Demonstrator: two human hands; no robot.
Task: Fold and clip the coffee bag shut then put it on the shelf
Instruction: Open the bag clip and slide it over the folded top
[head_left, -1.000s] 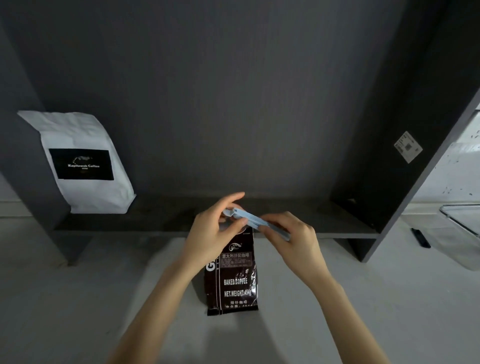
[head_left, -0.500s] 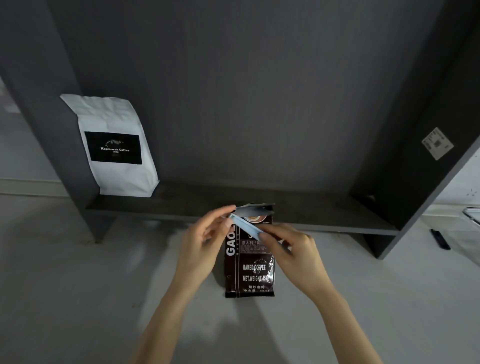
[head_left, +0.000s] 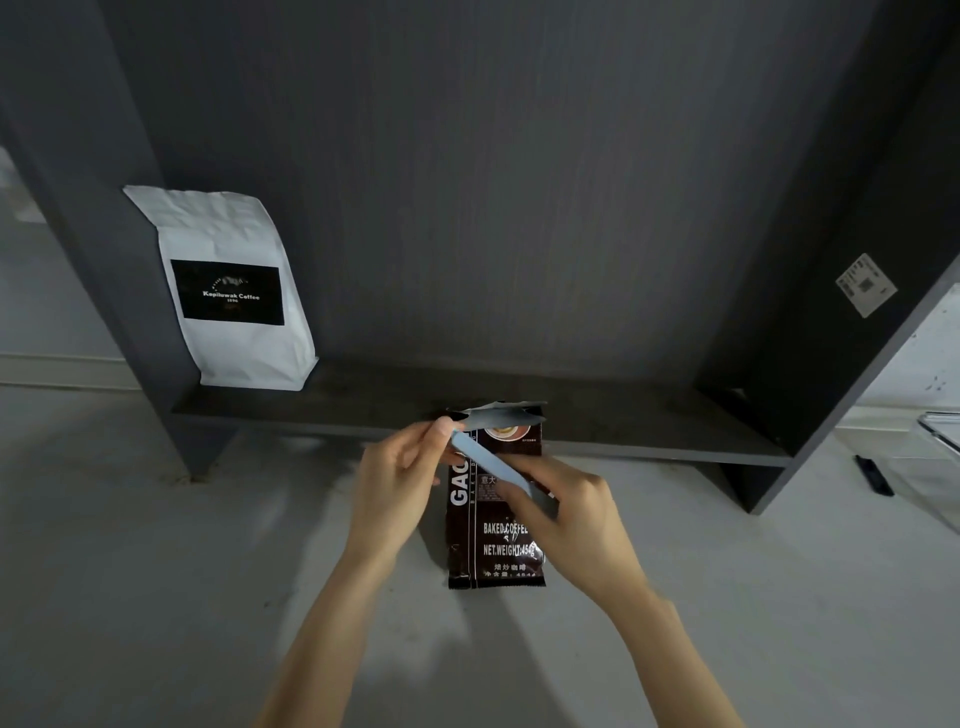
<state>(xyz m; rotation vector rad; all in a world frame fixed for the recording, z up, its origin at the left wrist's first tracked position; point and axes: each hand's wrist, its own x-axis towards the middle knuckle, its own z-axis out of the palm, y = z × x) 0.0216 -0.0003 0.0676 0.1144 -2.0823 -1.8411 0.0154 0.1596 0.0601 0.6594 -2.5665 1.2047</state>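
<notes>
A dark brown coffee bag (head_left: 493, 551) with white lettering lies on the pale floor in front of the shelf, its torn silver top (head_left: 501, 414) open and sticking up. Above it I hold a long light-blue bag clip (head_left: 485, 462) slantwise. My left hand (head_left: 400, 478) pinches the clip's upper end with thumb and forefinger. My right hand (head_left: 566, 514) grips its lower end, covering part of the bag's front. The dark grey shelf board (head_left: 395, 402) runs just behind the bag.
A white coffee bag (head_left: 234, 291) with a black label stands at the left end of the shelf. The shelf's slanted side panels rise at left (head_left: 104, 249) and right (head_left: 852, 312). A small black object (head_left: 875, 475) lies on the floor at right, beside a clear container (head_left: 940, 431).
The view has shifted so the shelf and bags sit further right. Both hands have lowered the clip slightly and tilted it more steeply over the bag; the bag's open top now shows.
</notes>
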